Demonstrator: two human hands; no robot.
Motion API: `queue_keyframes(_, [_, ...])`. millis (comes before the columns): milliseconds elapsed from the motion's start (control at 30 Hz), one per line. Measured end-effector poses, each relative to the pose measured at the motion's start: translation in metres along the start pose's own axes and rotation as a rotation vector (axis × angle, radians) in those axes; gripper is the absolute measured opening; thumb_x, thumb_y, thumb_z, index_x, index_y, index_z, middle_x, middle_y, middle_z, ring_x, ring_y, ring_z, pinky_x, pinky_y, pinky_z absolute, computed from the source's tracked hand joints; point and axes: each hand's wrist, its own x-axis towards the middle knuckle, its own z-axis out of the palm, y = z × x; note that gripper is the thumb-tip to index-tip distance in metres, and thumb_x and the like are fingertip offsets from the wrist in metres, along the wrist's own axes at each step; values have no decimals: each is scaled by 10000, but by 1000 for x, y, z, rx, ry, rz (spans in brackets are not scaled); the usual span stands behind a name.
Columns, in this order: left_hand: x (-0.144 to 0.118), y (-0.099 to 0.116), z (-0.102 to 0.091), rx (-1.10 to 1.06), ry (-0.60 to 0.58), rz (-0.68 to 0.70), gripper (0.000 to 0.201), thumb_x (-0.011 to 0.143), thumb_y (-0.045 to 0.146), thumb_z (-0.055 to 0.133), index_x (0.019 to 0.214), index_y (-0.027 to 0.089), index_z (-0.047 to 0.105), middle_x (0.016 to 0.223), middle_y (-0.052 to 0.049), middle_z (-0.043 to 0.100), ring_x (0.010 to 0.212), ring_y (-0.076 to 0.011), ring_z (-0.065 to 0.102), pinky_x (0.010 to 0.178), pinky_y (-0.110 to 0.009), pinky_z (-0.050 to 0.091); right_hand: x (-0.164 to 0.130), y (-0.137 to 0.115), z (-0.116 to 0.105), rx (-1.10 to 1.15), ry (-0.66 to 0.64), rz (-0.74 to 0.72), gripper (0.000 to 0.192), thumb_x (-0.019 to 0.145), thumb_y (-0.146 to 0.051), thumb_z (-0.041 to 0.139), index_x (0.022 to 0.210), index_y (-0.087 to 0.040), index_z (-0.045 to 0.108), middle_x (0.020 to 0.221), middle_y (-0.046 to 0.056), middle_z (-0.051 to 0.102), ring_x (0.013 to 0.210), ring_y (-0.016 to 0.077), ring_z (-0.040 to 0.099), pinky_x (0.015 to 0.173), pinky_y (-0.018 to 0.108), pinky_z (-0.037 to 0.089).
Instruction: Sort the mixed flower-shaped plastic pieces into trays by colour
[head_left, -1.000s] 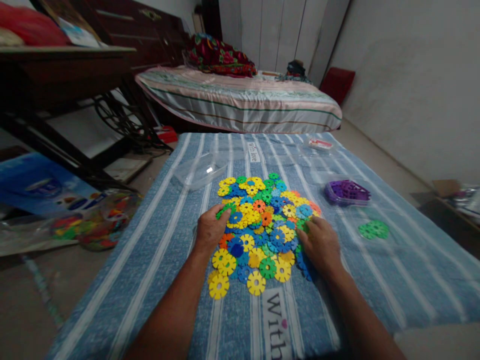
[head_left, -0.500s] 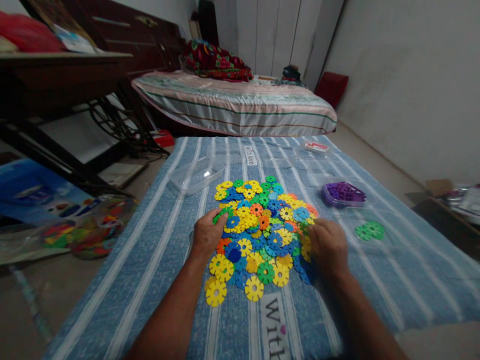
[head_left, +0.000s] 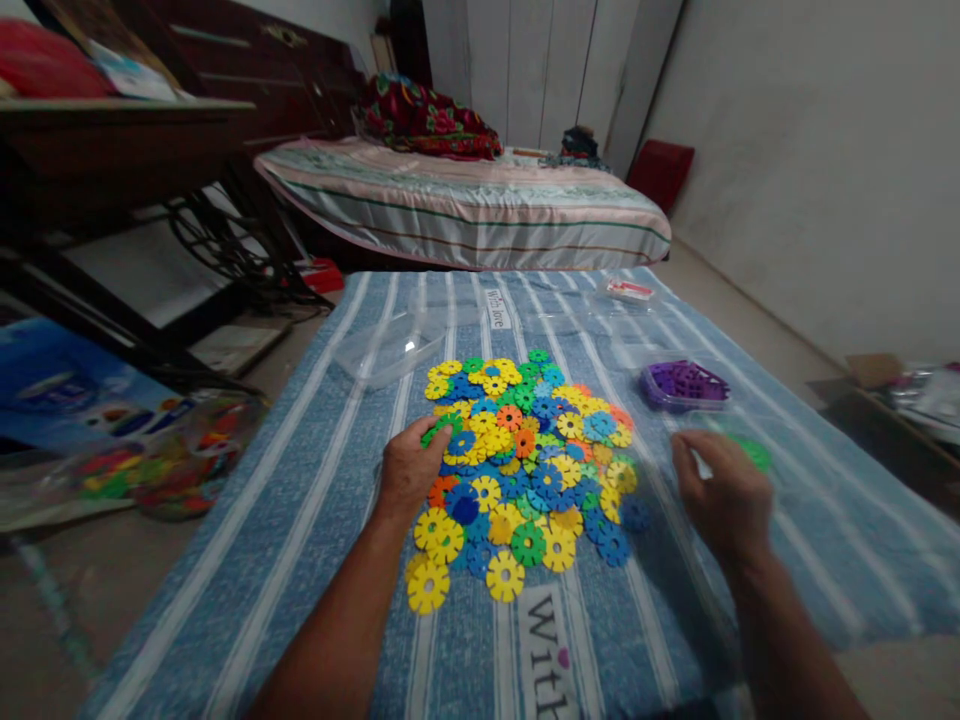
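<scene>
A pile of flower-shaped plastic discs (head_left: 517,450), yellow, blue, green and orange, is spread on the striped cloth. At its left edge my left hand (head_left: 411,462) is closed, a green notched disc (head_left: 442,431) pinched between thumb and fingers. To the right of the pile, my right hand (head_left: 724,490) is raised with curled fingers and looks slightly blurred; whatever is in it is hidden. Behind that hand, green discs (head_left: 754,452) lie in a clear, shallow container, partly covered from view. A clear container with purple pieces (head_left: 684,384) stands just beyond.
An open clear plastic box (head_left: 390,350) sits behind the pile on the left. Farther back lies a small packet with a red label (head_left: 628,290). A bed (head_left: 465,205) stands past the table, and a sewing-machine table (head_left: 127,115) is on the left.
My right hand has moved right, from the pile's right edge to near the green discs, uncovering yellow and blue discs. My left hand keeps its place with the green disc.
</scene>
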Motion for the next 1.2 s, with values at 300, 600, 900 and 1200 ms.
queue_keyframes(300, [-1,0,-1,-17,2,-16,385,740,487,561,921,197,737,894,-36,753,843,-233,684,815,-323,537,-46,-51,34,379,-349,-60,182,920,-331,573,1008,-194,655,1061,120,658,1018,267,612,861,438,539])
queue_keyframes(600, [-1,-1,0,-3,-9,-35,426,735,493,556,960,180,738,933,-44,750,885,-238,681,841,-321,525,-52,-57,34,325,-418,-90,267,905,-389,602,1068,-183,647,1161,149,618,1073,302,580,893,483,506])
queue_keyframes(900, [-1,-1,0,4,-15,-27,439,743,480,553,982,160,736,955,-53,748,873,-230,676,856,-321,519,-53,-49,31,336,-467,-58,357,907,-396,572,1172,-156,582,1184,163,603,1084,307,564,898,481,501])
queue_keyframes(1200, [-1,0,2,21,-8,-22,439,741,475,551,976,156,739,922,-52,748,849,-226,681,816,-307,522,-49,-48,29,314,-525,-39,214,893,-332,576,1040,-184,623,1092,133,620,1007,288,581,862,446,502])
